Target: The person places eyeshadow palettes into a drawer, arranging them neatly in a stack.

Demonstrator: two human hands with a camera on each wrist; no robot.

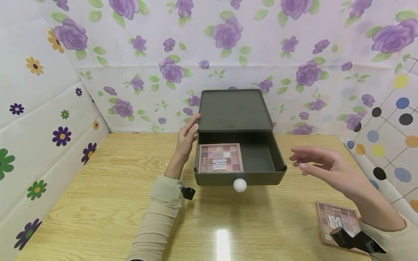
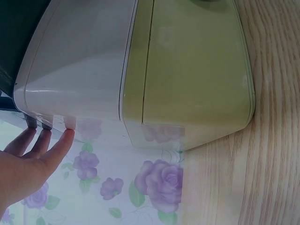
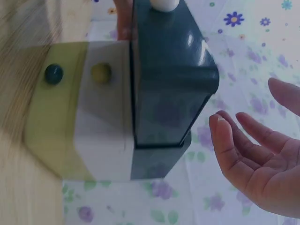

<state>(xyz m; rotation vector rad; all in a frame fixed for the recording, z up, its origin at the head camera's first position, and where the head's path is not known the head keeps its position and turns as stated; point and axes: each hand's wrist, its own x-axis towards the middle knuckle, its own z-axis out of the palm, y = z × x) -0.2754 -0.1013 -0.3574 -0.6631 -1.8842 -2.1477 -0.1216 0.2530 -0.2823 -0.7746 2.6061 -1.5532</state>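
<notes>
Top drawer (image 1: pixel 240 170) of the dark drawer box (image 1: pixel 234 110) pulled out toward the person, white knob (image 1: pixel 240 185) at its front. One eyeshadow palette (image 1: pixel 220 158) already lying flat inside the drawer, tucked against its left wall, leaving the drawer's right half bare. Judged from that: first palette stowed, roughly half done.

Second palette (image 1: pixel 337 223) out on the desk (image 1: pixel 107 203), well to the right of the drawer and nearer the person, partly hidden under the right wrist and its camera strap. Not yet picked up; not touched by either hand.

Left hand (image 1: pixel 187 137) against the left side of the drawer box, fingers straight, fingertips (image 2: pixel 65 138) resting at the box's edge as seen from the left wrist view; a bracing touch, nothing pinched. Right hand (image 1: pixel 321 165) in the air just right of the drawer, level with its front corner, apart from it. Grip spread: fingers (image 3: pixel 225 140) loose and slightly parted, palm bare, holding nothing.

Left to do, as a judgement: taking up the second palette beside the right wrist, laying it in the bare right half of the drawer next to the first, then pushing the drawer shut by the knob. Lower drawers of the box visible only in the wrist views, closed.
</notes>
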